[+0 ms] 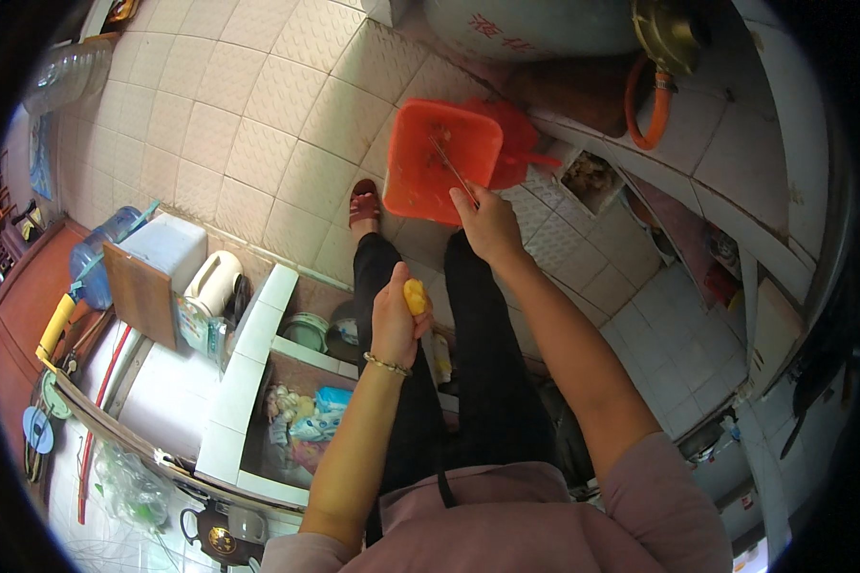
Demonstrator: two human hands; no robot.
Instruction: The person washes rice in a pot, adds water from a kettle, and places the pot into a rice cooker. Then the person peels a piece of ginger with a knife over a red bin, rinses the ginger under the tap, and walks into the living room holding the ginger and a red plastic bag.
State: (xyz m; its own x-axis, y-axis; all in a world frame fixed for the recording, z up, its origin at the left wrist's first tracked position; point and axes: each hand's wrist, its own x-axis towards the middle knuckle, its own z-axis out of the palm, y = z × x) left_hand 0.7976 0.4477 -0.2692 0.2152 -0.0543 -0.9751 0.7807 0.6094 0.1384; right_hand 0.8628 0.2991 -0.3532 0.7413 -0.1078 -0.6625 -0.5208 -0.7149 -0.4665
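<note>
My left hand (394, 322), with a beaded bracelet at the wrist, is closed around a small yellow piece of food (415, 296), perhaps a peeled potato. Most of that piece is hidden by the palm and fingers. Farther out, my right hand (493, 223) grips a thin metal utensil (450, 163), whose exact kind I cannot tell. The utensil points down over an orange-red plastic bin (410, 161). Small scraps cling to the inside of the bin, which stands on the tiled floor just beyond my knees.
A red plastic bag (512, 143) bunches beside the bin. Beyond it stands a gas cylinder (545, 29) with an orange hose (638, 129). Left are a wooden board (141, 295), a cream electric kettle (213, 283) and tiled shelves (254, 333) holding bowls and garlic. A dark teapot (222, 533) sits lower left.
</note>
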